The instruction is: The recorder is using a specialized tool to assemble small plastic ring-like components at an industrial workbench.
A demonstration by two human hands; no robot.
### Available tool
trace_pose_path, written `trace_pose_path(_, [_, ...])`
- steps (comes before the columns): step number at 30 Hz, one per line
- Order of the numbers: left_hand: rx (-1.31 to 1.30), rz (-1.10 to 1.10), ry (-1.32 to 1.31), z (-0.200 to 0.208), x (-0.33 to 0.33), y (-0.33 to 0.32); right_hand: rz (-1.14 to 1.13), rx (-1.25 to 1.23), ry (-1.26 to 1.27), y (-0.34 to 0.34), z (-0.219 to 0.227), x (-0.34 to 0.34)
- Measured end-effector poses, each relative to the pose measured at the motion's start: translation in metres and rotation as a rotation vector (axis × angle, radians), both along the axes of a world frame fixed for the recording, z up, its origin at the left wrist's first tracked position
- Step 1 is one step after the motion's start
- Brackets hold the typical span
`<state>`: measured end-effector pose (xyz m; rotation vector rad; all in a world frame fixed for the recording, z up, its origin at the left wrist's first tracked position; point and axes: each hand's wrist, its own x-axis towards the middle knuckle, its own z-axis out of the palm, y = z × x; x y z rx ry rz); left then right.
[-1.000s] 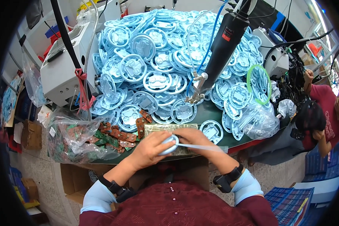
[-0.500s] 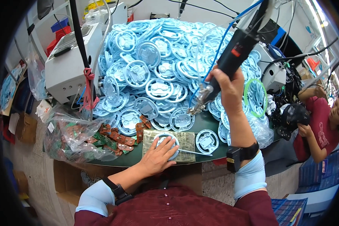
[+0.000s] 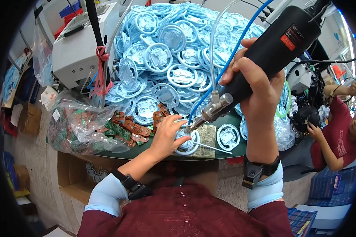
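My right hand [image 3: 261,81] is wrapped round a black power screwdriver [image 3: 283,39], held slanted. Its metal tip reaches down to a light blue plastic wheel-shaped part [image 3: 190,148]. That part lies on a tape-covered block [image 3: 207,136] near the table's front edge; whether the tip touches it, I cannot tell. At the part's left side rests my left hand [image 3: 167,135], thumb and fingers spread, covering some of its rim. A thin pale rod [image 3: 217,149] sticks out to the right from the block. Another blue wheel part [image 3: 228,136] lies flat just right of the block.
A big heap of blue wheel parts [image 3: 172,37] fills the table behind. Brown and green circuit boards [image 3: 136,130] spill from a clear bag [image 3: 83,118] at left, before a grey machine [image 3: 81,47]. A blue cable [image 3: 241,37] hangs near the screwdriver. Another person [image 3: 336,134] sits at right.
The screwdriver has come down and nearer, its tip now over the part on the block. My left hand has shifted from lying across the part to its left edge. The view has tilted slightly.
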<state>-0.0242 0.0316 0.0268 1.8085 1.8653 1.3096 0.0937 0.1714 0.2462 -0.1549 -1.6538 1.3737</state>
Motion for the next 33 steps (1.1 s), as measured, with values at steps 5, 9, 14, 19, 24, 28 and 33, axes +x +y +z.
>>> trace_pose_path(5, [0.009, -0.059, 0.226, -0.014, -0.011, -0.023, -0.051, 0.020, 0.048, -0.005, -0.020, -0.009])
trace_pose_path(9, [-0.060, -0.076, 0.348, -0.014, -0.006, -0.028, -0.097, 0.014, 0.052, -0.002, -0.034, -0.014])
trace_pose_path(14, [-0.080, -0.081, 0.358, -0.012, -0.006, -0.029, -0.097, 0.003, 0.033, -0.001, -0.041, -0.016])
trace_pose_path(19, [-0.084, -0.084, 0.343, -0.012, -0.006, -0.030, -0.104, -0.002, 0.029, -0.001, -0.043, -0.015])
trace_pose_path(24, [-0.022, -0.066, 0.271, -0.018, -0.006, -0.029, -0.103, 0.002, 0.027, 0.003, -0.047, -0.018])
trace_pose_path(28, [-0.027, -0.053, 0.217, -0.019, -0.004, -0.027, -0.107, -0.034, 0.071, 0.002, -0.054, -0.024])
trace_pose_path(33, [-0.083, -0.006, 0.235, -0.028, 0.004, -0.014, -0.178, -0.099, -0.010, 0.021, -0.067, -0.033])
